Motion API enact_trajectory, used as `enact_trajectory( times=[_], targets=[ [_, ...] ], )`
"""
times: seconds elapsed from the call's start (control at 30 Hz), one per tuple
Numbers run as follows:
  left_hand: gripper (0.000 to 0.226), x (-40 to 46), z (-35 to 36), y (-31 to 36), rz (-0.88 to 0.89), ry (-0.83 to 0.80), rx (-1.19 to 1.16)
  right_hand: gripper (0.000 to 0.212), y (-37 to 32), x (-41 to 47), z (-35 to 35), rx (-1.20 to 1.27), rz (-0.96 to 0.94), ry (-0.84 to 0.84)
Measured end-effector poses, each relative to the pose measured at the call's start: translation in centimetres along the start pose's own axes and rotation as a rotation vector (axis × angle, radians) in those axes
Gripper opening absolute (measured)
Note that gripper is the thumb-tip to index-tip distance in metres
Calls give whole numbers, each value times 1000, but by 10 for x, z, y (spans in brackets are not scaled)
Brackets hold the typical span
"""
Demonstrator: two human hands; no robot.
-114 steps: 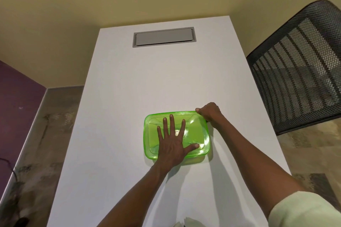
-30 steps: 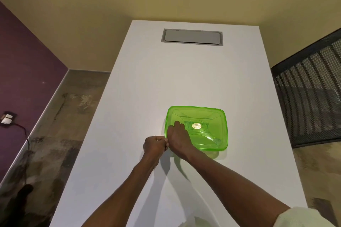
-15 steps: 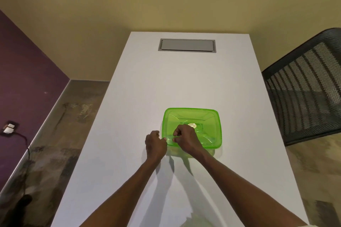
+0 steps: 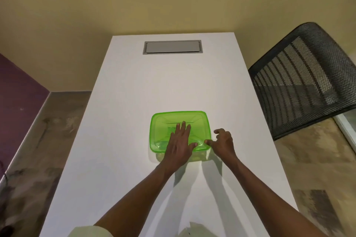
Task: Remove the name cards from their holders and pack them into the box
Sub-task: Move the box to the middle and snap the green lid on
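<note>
A translucent green plastic box [image 4: 161, 121] with its lid on sits on the white table [image 4: 134, 92], a little right of the middle. My left hand [image 4: 179, 140] lies flat on the lid with straight fingers, pressing down. My right hand [image 4: 223, 142] is at the box's near right corner, its thumb touching the lid's rim and its fingers loosely curled above the table. No name cards or holders are visible; whatever lies inside the box is blurred by the green plastic.
A grey cable hatch [image 4: 172, 47] is set into the table's far end. A black mesh chair [image 4: 304, 79] stands close to the table's right edge. Something white [image 4: 194, 229] shows at the near edge, below my arms.
Both hands have left the box's near left corner. My left hand now lies flat on the lid, and my right hand has moved to the near right corner.
</note>
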State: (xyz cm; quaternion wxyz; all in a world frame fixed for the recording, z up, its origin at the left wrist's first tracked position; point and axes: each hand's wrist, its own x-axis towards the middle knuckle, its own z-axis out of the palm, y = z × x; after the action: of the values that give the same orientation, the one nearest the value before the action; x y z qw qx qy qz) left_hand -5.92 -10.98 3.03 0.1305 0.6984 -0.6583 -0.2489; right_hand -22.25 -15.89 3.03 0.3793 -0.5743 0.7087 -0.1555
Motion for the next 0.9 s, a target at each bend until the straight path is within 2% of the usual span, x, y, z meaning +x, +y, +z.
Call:
enact_trajectory(
  times=[0.07,0.17,0.23,0.37,0.47,0.53,0.67,0.73,0.83,0.9],
  targets=[
    [74,4,2,5,-34,-52,29,54,6,4,-4,15,104,-77],
    [71,6,4,7,-48,-81,117,21,9,2,-8,271,229,-200],
    [71,9,2,8,-56,-98,155,16,9,3,-9,414,298,-227],
    [72,14,0,11,-69,-157,248,23,2,11,-1,456,438,-200],
    [72,15,2,12,-77,-181,314,20,0,19,8,327,442,-162],
    [72,14,4,11,-74,-182,337,18,-1,22,10,278,442,-174],
    [73,14,3,13,-78,-173,313,16,-2,25,2,341,483,-260],
    [73,13,1,14,-90,-150,253,16,-2,28,-6,361,475,-335],
    [72,12,2,12,-64,-75,202,28,-3,35,-16,344,461,-415],
    [71,15,1,12,-19,-3,195,36,-9,46,-19,346,398,-394]
  ],
)
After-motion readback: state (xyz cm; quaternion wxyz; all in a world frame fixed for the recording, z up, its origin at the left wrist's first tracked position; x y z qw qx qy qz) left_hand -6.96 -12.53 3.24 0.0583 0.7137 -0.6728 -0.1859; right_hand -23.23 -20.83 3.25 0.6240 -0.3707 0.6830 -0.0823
